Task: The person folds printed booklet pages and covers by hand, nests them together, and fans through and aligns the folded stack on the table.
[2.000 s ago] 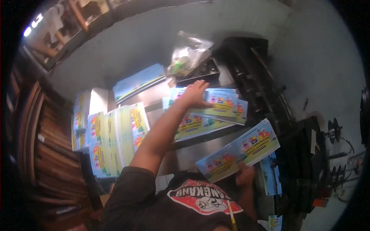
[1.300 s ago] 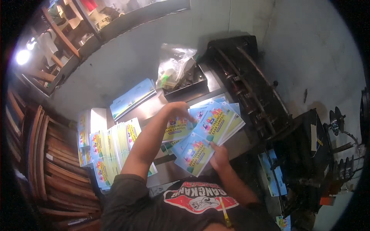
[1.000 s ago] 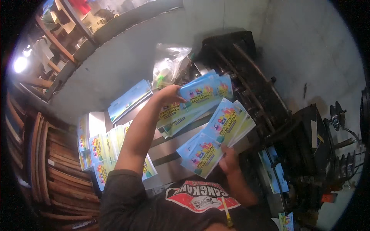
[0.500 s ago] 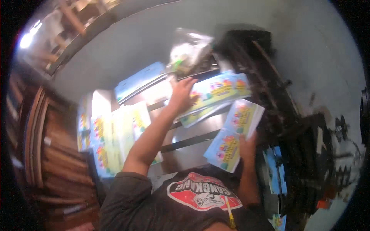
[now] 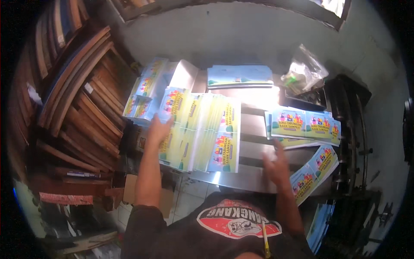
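A fanned row of printed booklets, blue and yellow-green with cartoon figures, lies on the left half of a metal table. At the row's left end is my left hand, its thumb and forefinger apart against the booklets there. My right hand, a little blurred, hovers over bare metal with fingers apart and nothing in it. Just beyond it lies a pile of similar booklets. To its right, another slanted stack of booklets rests at the table's right edge.
Light blue sheets are stacked at the back, beside a clear plastic bag on a dark box. More booklets stand at the far left. Wooden frames lean on the left; dark machinery flanks the right side.
The view has swung left. My left hand has gone from the right pile to the left row. My right hand has let go of the slanted stack and moved left.
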`<act>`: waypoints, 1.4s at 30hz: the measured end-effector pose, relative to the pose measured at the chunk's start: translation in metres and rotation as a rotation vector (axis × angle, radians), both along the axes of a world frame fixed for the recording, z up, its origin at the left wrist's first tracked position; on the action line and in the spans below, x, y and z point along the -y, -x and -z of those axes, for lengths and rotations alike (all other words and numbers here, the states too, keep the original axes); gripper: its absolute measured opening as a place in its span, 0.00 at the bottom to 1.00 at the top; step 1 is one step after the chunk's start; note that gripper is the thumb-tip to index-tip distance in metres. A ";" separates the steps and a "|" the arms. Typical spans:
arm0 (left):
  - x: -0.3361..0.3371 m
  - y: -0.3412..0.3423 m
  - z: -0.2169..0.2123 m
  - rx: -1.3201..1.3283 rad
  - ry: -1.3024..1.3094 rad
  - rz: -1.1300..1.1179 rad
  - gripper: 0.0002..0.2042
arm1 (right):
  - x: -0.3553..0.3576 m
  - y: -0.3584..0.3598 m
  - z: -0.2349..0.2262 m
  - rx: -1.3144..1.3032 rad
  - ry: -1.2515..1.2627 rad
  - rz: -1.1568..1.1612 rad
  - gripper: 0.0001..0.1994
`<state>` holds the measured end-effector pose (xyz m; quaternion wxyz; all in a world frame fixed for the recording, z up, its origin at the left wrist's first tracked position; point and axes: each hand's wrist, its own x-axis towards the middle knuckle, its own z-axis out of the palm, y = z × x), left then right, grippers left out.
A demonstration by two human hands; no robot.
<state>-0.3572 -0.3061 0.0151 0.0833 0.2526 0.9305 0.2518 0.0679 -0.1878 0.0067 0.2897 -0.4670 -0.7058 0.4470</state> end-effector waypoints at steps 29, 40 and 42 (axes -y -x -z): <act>-0.028 -0.127 0.038 1.292 -0.522 0.325 0.17 | -0.041 0.083 0.060 0.078 -0.114 -0.371 0.46; 0.003 -0.158 -0.042 0.983 -0.491 0.555 0.18 | -0.002 0.034 0.022 -0.723 0.814 -0.384 0.59; -0.001 -0.178 -0.072 1.007 -0.363 0.574 0.18 | 0.013 0.013 0.028 -0.768 0.935 -0.385 0.59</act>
